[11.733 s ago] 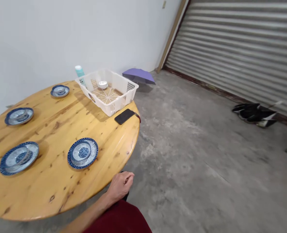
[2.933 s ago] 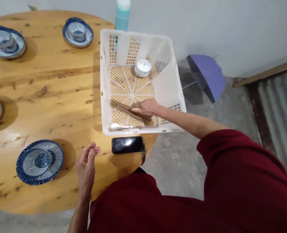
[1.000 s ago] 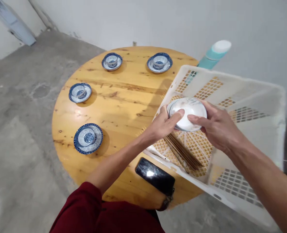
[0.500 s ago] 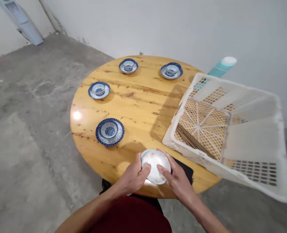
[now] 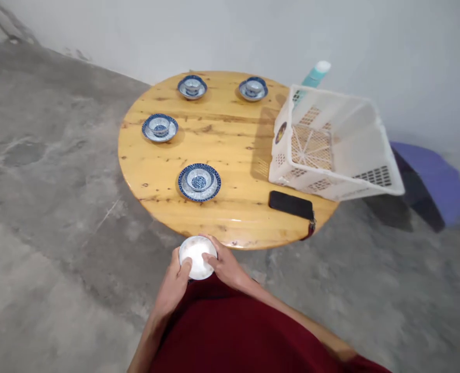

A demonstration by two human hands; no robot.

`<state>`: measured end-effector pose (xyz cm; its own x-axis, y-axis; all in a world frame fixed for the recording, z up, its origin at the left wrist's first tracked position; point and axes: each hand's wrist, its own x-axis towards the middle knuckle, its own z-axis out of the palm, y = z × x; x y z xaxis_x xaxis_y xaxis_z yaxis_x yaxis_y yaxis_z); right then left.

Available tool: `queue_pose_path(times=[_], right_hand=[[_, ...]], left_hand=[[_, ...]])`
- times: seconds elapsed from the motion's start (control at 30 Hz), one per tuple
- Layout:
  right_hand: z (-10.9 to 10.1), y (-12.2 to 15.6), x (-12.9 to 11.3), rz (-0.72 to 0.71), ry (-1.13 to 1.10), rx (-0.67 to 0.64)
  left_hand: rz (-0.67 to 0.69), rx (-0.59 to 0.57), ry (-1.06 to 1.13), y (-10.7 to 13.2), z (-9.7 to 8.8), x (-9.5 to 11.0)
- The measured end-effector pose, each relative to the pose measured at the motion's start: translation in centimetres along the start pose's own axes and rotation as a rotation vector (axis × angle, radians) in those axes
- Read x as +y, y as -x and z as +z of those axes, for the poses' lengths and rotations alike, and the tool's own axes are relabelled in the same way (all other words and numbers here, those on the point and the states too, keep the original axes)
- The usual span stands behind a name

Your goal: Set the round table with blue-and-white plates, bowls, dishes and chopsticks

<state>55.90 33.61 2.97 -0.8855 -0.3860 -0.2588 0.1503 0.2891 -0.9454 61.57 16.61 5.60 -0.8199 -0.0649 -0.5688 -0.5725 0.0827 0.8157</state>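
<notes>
At least one white dish (image 5: 197,249) is held between the half-curled left hand (image 5: 174,282) and right hand (image 5: 226,267), thumbs over its rim, by the round wooden table's (image 5: 222,147) near edge. Carrying seems in hand — a level grip is probably called for next.

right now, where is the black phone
In the head view, the black phone lies right of centre on the round table, just on the near side of the white basket.

Purple umbrella (image 5: 440,178), black phone (image 5: 291,204)
</notes>
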Motion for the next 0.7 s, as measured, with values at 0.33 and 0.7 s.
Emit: queue_pose_path(times=[0.33, 0.7], right_hand=[[2.4, -7.1, -2.2, 0.000, -0.011, -0.021], [4.9, -17.4, -3.6, 0.051, -0.164, 0.123]], left_hand=[[0.028, 0.055, -0.053, -4.9, -5.0, 1.5], [0.075, 0.025, -0.384, -15.0, -12.1, 8.4]])
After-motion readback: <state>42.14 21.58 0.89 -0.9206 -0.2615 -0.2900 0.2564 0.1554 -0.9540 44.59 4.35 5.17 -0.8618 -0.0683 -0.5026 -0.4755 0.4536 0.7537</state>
